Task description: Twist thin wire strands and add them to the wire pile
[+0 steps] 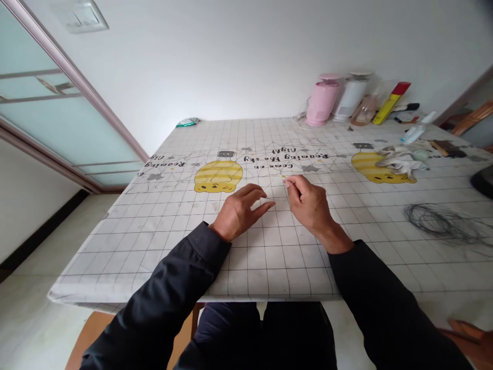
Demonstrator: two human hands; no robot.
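Observation:
My left hand (241, 210) is over the table, its thumb and fingers apart with nothing between them. To its right, my right hand (308, 203) is closed in a pinch, thumb against forefinger. A tiny pale tip shows at those fingertips, but what they hold is too small to make out. Beneath both hands lies a white checked tablecloth (173, 246) printed with yellow striped bears and black lettering. Faint thin curved lines run across the cloth beyond my hands; I cannot tell whether they are wire or print. A loose coil of thin dark wire (442, 223) rests farther right.
Along the wall stand a pink cylindrical device (322, 103), a white one (351, 97), and a yellow box with a red end (391, 104). A crumpled cloth (402, 160) and a clear bottle (416, 131) are at right. A green packet (188, 122) lies at the back left corner.

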